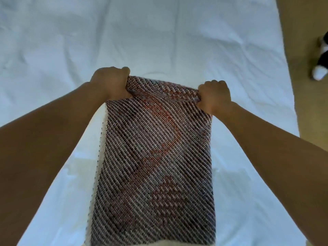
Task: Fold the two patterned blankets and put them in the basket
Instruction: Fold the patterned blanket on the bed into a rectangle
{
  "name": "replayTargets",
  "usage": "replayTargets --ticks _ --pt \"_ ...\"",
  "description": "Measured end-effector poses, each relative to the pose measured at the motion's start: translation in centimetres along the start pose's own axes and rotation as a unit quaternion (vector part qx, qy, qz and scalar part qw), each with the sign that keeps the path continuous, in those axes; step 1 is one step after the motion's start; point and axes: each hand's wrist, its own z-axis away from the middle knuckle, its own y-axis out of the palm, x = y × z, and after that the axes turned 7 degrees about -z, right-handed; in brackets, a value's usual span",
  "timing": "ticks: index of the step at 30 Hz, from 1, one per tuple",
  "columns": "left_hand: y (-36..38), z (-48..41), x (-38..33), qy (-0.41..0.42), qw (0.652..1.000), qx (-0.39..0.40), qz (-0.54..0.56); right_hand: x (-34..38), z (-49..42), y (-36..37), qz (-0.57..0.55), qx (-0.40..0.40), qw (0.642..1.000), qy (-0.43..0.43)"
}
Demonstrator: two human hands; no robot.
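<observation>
no readable text anywhere

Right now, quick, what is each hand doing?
Left hand: closed on the far left corner of the red-and-grey woven patterned blanket.
Right hand: closed on its far right corner.

- The woven rectangular blanket (156, 157) at centre frame carries fine diagonal stripes of dark grey and pale pink, with blurred orange-red curved patches in the middle.
- Its left edge shows a cream border dotted with dark stitches.
- The wrinkled white bedsheet (88, 41) is plain.
- The tan floor (308, 103) at right is unpatterned.
</observation>
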Motion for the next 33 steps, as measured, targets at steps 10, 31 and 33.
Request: replayTargets --ticks 10,31,33 --pt "-6.0 20.8 -5.0 -0.023 0.99 -0.139 0.018 4.2 19.5 -3.1 -0.08 -0.067 0.994 -0.03" --pt "13.5 38.1 -16.1 -0.202 0.962 0.182 0.027 11.8 34.4 12.8 -0.142 0.187 0.972 0.023" --pt "12.0 35.6 -16.1 -0.213 0.97 0.09 0.071 12.4 32.8 11.8 -0.218 0.072 0.973 0.016"
